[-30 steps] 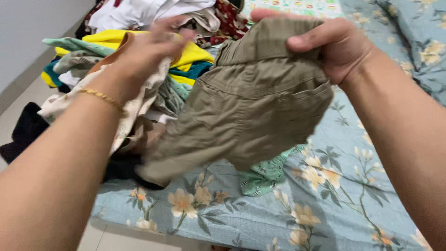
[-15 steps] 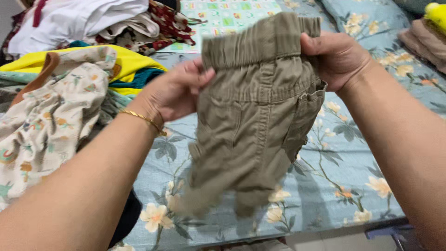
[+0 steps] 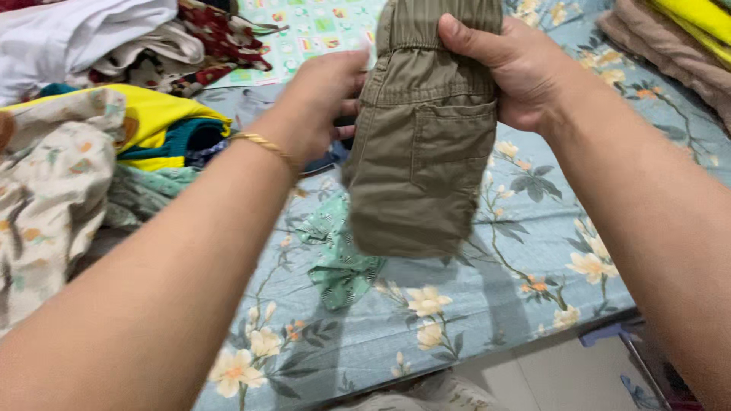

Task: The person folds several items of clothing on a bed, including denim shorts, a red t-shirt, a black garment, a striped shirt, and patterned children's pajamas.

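The shorts (image 3: pixel 422 164) are khaki cotton twill, matte and lightly creased, with a gathered elastic waistband at the top and a square patch pocket stitched on the face turned to the camera. They hang folded in half lengthwise, a narrow upright oblong held in the air above the bed sheet (image 3: pixel 533 251), hem free and not touching it. The right hand (image 3: pixel 510 72) grips the waistband, thumb laid across the front and fingers closed behind. The left hand (image 3: pixel 324 103) closes on the shorts' left edge just below the band, its fingertips hidden behind the cloth; a thin gold bracelet (image 3: pixel 266 144) circles that wrist. The sheet is smooth blue-grey cotton printed with pale flowers and leaves. A crumpled green printed cloth (image 3: pixel 339 262) lies on it directly under the shorts. To the left sits a loose heap: a cream floral garment (image 3: pixel 46 198), a yellow garment (image 3: pixel 156 114), a white one (image 3: pixel 68 34). Folded brown and yellow fabric (image 3: pixel 670 46) lies at the upper right.
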